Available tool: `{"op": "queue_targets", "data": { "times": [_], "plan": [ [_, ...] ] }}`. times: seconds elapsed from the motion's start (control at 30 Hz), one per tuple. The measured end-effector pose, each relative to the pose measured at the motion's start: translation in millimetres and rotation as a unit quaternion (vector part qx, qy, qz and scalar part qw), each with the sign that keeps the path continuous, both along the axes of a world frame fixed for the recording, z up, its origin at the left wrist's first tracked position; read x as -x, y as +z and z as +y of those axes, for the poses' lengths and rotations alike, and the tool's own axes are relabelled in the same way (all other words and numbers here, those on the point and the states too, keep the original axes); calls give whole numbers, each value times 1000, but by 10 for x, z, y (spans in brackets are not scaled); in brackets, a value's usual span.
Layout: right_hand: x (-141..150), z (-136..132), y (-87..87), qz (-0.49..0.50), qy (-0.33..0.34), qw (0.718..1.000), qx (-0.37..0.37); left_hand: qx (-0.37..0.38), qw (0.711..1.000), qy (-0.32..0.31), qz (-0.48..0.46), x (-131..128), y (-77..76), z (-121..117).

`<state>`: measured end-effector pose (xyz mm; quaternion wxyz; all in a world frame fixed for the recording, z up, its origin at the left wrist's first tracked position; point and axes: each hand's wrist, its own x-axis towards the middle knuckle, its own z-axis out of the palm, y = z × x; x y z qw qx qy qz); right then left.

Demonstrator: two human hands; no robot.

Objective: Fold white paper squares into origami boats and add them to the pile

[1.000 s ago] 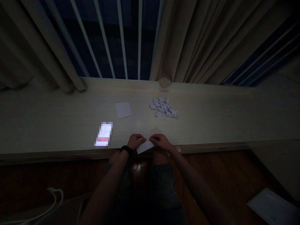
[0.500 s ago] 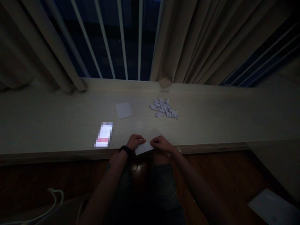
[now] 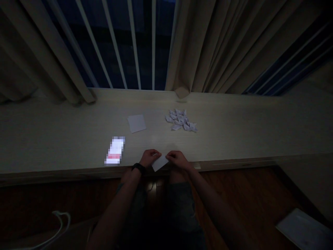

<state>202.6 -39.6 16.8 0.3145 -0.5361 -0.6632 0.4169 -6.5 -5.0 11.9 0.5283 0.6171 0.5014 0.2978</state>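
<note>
Between my two hands a small sheet of white paper [image 3: 159, 163] is held at the front edge of the pale ledge. My left hand [image 3: 150, 157], with a black band on its wrist, pinches the paper's upper left side. On the other side my right hand [image 3: 178, 159] has thumb and fingers closed on the paper's upper right corner. Beyond them lies a group of several folded white paper pieces [image 3: 180, 119]. A stack of square white paper [image 3: 136, 123] rests to their left.
A lit phone [image 3: 115, 150], its screen blurred, lies near the ledge's [image 3: 234, 135] front edge at left. Curtains [image 3: 208, 48] and a barred window stand behind. On the floor are a pale flat object [image 3: 307, 229] at right and a white cord [image 3: 61, 222] at left.
The paper in my hands has tilted and looks narrower, its lower left corner drawn toward the right. Both hands have stayed nearly in place, and the view has shifted slightly.
</note>
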Motion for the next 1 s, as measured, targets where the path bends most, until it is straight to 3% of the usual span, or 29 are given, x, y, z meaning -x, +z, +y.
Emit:
{"op": "queue_targets", "data": {
  "times": [0.2, 0.4, 0.57, 0.73, 0.87, 1.0],
  "plan": [
    [68, 21, 75, -30, 17, 999, -27, -63, 986, -118, 95, 100, 131, -31],
    [9, -16, 212, -23, 46, 999, 8, -81, 975, -167, 120, 89, 369, -167],
    [-83, -57, 248, 23, 48, 998, 45, -57, 976, -184, 97, 196, 516, -251],
    [-125, -68, 247, 39, 27, 998, 51, -49, 980, -167, 99, 305, 558, -232],
    [-83, -45, 262, 40, 2, 999, 23, -77, 984, -124, 104, 247, 582, -230],
    [-39, -60, 334, 34, 23, 999, 17, -107, 973, -144, 142, 140, 595, -269]
  ]
}}
